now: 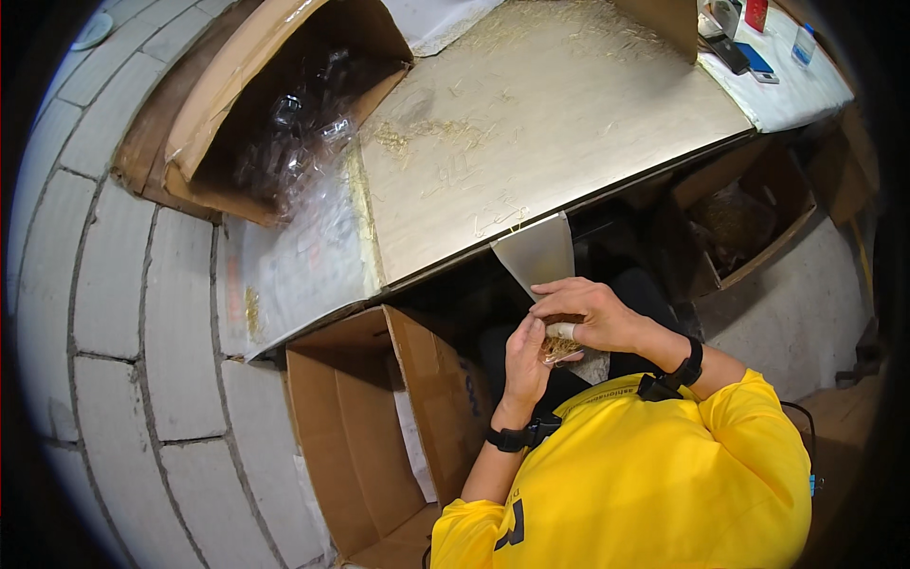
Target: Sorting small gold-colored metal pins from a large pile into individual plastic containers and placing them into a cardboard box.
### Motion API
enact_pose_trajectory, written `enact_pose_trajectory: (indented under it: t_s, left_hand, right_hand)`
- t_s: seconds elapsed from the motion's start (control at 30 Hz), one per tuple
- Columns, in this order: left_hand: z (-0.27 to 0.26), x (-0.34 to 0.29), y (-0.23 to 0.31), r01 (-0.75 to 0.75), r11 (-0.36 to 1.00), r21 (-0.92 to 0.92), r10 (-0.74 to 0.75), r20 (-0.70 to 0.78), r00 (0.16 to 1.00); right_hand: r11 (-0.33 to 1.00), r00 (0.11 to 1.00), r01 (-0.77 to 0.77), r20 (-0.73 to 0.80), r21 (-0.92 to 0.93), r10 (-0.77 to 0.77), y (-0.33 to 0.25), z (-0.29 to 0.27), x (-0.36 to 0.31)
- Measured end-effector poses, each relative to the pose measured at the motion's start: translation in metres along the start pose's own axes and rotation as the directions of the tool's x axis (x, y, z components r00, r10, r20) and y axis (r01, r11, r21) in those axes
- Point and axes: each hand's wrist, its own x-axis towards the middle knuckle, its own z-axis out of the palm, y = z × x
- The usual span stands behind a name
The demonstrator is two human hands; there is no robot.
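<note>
In front of my chest, both hands close around a small clear plastic container [557, 351] with straw-coloured dry strands inside. My left hand [527, 358] grips its left side, fingers pointing up. From the right, my right hand [602, 318] arches over the top, its fingers meeting the left fingertips. A white wrap, probably tape, shows on a right-hand digit. The fingers hide much of the container, so its full shape cannot be made out. Just beyond the hands, a whitish translucent sheet [538, 254] hangs at the table's front edge.
A worktable [531, 123] carries scattered dry strands. At its left, an open carton [213, 95] spills clear plastic containers [303, 142]. An open cardboard box [346, 446] stands left of me; another box [749, 256] sits under the table's right. A phone [728, 54] and bottle [804, 45] lie far right.
</note>
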Motion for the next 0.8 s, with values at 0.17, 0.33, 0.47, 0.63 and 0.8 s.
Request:
enact_pose_trajectory:
  t_s: [0.17,0.33,0.47,0.63,0.8]
  left_hand:
    - [0.002,0.003,0.002,0.047,0.999,0.024,-0.048,0.041,0.998]
    - [0.003,0.003,-0.001,0.078,0.996,-0.032,-0.075,0.072,0.995]
    - [-0.002,0.008,-0.005,0.091,0.994,0.053,-0.088,-0.062,0.994]
    - [0.001,0.013,-0.006,0.023,0.999,0.031,-0.019,-0.14,0.99]
    - [-0.004,0.017,-0.009,-0.085,0.996,-0.011,0.08,-0.222,0.972]
  right_hand:
    - [0.952,0.973,-0.222,0.115,0.21,0.201,-0.004,-0.01,0.006]
    - [0.926,0.971,-0.217,0.163,0.309,0.173,-0.003,-0.018,0.005]
    - [0.953,0.987,-0.146,0.098,0.264,0.124,-0.002,-0.022,0.002]
    - [0.959,0.995,0.104,0.038,-0.264,-0.097,-0.01,-0.017,-0.006]
    - [0.93,0.983,0.168,0.128,-0.326,-0.132,-0.019,-0.024,-0.01]
